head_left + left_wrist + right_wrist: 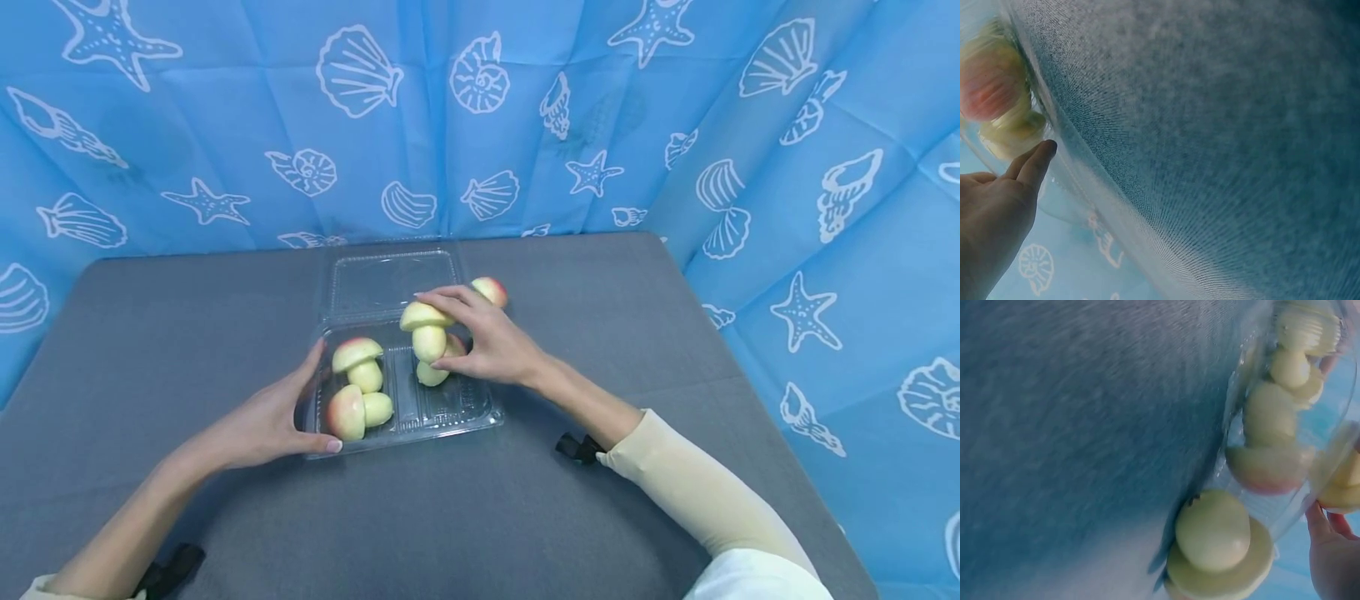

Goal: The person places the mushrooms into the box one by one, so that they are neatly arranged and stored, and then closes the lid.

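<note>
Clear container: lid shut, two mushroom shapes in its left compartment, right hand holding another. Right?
Not the lid: the head view shows the lid open, behind the clear container. Two mushroom shapes are in its left compartment, and the right hand holds another mushroom shape.

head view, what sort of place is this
It looks like a makeshift tabletop recording spot, probably indoors, though the room beyond is hidden. Blue seashell-print curtains close off the back and right of a gray table, where a clear plastic container sits partly filled with mushroom-shaped pieces.
</note>
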